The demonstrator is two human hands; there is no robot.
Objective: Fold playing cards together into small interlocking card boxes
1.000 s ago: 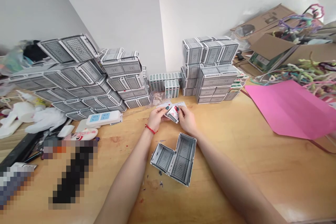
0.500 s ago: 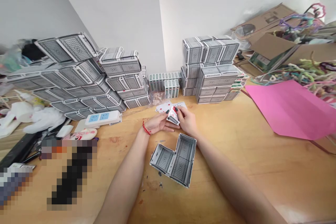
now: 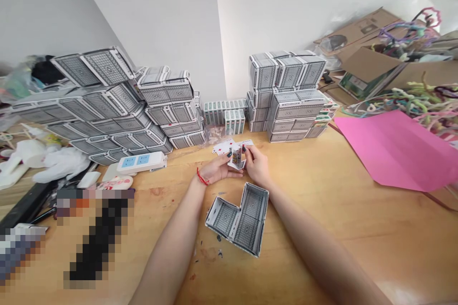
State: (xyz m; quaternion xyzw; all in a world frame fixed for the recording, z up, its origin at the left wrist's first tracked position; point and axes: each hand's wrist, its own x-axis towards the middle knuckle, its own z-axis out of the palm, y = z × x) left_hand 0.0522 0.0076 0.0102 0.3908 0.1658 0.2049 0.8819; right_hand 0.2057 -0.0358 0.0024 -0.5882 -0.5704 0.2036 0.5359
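1. On the wooden table (image 3: 322,252), between the person's forearms, an open L-shaped card box (image 3: 238,225) is lying; it is looking light and thin-walled, so I'd be lifting it by opposite outer walls, without squeezing.
2. Beyond it, the left hand (image 3: 216,169) is holding the near-left part of a folded card piece (image 3: 237,158), thumb on top, other fingers reaching underneath; the right hand (image 3: 256,166) is pinching its right side narrowly.
3. Just behind the hands, loose playing cards (image 3: 223,146) are lying flat, probably slick and inclined to slide.
4. Between both hands' fingertips, that piece is standing partly folded, likely featherlight, springy at its creases and easily kinked; its edges beside the folds are offering the safest hold.
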